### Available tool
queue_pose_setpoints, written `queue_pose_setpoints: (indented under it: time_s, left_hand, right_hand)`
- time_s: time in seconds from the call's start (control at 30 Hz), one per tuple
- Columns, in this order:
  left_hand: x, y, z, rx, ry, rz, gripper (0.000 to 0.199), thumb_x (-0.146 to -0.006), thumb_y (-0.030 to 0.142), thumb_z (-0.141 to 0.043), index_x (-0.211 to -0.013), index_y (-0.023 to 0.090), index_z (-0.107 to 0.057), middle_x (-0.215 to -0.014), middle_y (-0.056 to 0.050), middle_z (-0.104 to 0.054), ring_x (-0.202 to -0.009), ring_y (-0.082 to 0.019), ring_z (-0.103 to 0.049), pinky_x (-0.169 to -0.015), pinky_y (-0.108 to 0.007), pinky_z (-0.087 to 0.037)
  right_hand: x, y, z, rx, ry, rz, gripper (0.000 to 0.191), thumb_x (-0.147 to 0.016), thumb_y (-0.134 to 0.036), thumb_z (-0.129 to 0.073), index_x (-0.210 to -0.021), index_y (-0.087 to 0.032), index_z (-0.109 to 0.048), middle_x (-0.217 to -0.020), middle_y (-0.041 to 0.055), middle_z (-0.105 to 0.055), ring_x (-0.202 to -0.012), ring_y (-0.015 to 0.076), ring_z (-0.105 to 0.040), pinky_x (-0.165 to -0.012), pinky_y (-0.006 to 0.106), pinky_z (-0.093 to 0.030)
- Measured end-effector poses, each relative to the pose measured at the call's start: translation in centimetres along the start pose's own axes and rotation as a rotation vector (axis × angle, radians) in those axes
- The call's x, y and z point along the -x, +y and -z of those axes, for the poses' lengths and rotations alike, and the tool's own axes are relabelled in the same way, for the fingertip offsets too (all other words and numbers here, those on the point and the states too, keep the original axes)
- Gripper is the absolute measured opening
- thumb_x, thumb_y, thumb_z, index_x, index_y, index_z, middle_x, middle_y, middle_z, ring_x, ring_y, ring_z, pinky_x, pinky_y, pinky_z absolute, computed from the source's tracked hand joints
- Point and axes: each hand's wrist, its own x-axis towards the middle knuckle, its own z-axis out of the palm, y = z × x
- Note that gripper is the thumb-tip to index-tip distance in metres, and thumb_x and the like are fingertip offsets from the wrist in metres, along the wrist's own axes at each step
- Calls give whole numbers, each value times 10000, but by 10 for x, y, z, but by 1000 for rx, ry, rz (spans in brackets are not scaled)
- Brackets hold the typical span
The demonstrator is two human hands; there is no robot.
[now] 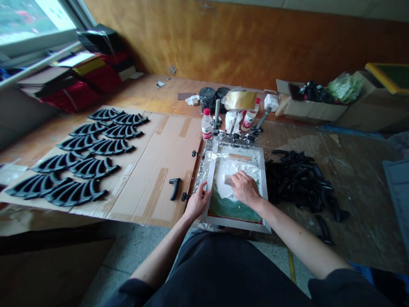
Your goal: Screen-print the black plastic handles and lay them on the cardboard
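Note:
A screen-printing frame [266, 200] with a greenish mesh lies in front of me, its far end at a metal clamp stand [234, 138]. My right hand [245, 187] is closed on a pale, short squeegee [228, 180], pressed over the white smear in the middle of the mesh. At the frame's left side, my left hand [198, 201] has its fingers closed on the edge. What lies under the mesh is hidden. One curved black handle [174, 188] rests alone on the cardboard, left of my left hand.
Fanned rows of black handles [94, 167] lie on the cardboard sheet [140, 170] at left. A loose heap of black handles [300, 179] sits right of the frame. Red-capped bottles [207, 124], dark tins [207, 100] and an open carton [311, 106] stand behind.

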Motion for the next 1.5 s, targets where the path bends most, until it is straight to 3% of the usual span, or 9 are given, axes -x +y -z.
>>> queue_pose_setpoints:
  time_s: [0.2,0.43,0.67,0.93,1.07,1.17,1.3,1.4,1.5]
  left_hand:
    - [-1,-2,-2,-13,10,18,503,-890,467,-449,-1345,255,-474,-852,-26,-664,-711,-180,-610,-672,-264,-403]
    - [-3,-8,-2,23,-15,16,542,-894,499,-441,-1368,237,-463,-819,-20,-637,-694,-158,-577,-634,-241,-404]
    - [-3,-6,-1,118,-18,56,555,-866,485,-493,-1351,218,-487,-753,0,-602,-645,-140,-552,-574,-223,-391]
    - [11,39,41,403,-116,19,670,-842,569,-531,-1412,234,-423,-720,26,-573,-574,-103,-472,-534,-201,-362]
    - [8,89,65,598,-17,-44,608,-873,657,-396,-1201,189,-603,-903,-46,-648,-680,-133,-561,-570,-221,-435]
    - [-12,126,73,709,92,-254,585,-888,641,-384,-1203,189,-582,-991,-63,-651,-790,-149,-607,-639,-233,-481]
    - [-33,149,70,768,110,-357,575,-903,609,-389,-1257,175,-520,-1016,-86,-659,-900,-175,-633,-694,-258,-509]
    - [-23,133,44,821,142,-225,588,-885,622,-423,-1257,174,-502,-957,-85,-678,-835,-166,-640,-662,-253,-503]
    - [6,103,0,763,-201,125,629,-833,657,-491,-1187,141,-554,-939,-132,-700,-817,-204,-655,-626,-278,-502]
  right_hand:
    - [34,12,19,-116,-120,395,214,-774,-10,-469,-837,-163,-603,-837,64,-607,-865,207,-515,-715,300,-394]
    - [5,22,22,-208,-36,247,171,-805,-51,-526,-867,-174,-628,-865,50,-619,-918,197,-528,-762,288,-417]
    - [22,19,15,-249,-64,326,171,-816,-56,-549,-889,-178,-644,-846,45,-629,-891,193,-550,-755,284,-442]
    - [-57,62,65,-248,149,-179,463,-888,-354,-612,-1337,-291,-518,-1087,38,-681,-865,185,-633,-737,292,-471]
    - [-31,140,75,-333,469,-515,346,-959,-378,-441,-1214,-203,-595,-916,56,-694,-782,182,-631,-731,311,-473]
    - [6,162,45,-368,462,-744,328,-948,-388,-413,-1009,-159,-640,-824,67,-679,-752,200,-616,-726,341,-481]
    - [34,104,-18,-387,115,-523,278,-896,-438,-542,-951,-176,-617,-895,61,-660,-839,193,-609,-777,320,-480]
    - [34,46,-39,-168,-54,-369,203,-883,-371,-603,-877,-168,-595,-978,106,-643,-969,237,-579,-818,340,-456]
    - [31,2,-32,-97,-88,-446,140,-933,-293,-531,-884,-167,-566,-895,107,-650,-900,233,-587,-776,327,-449]
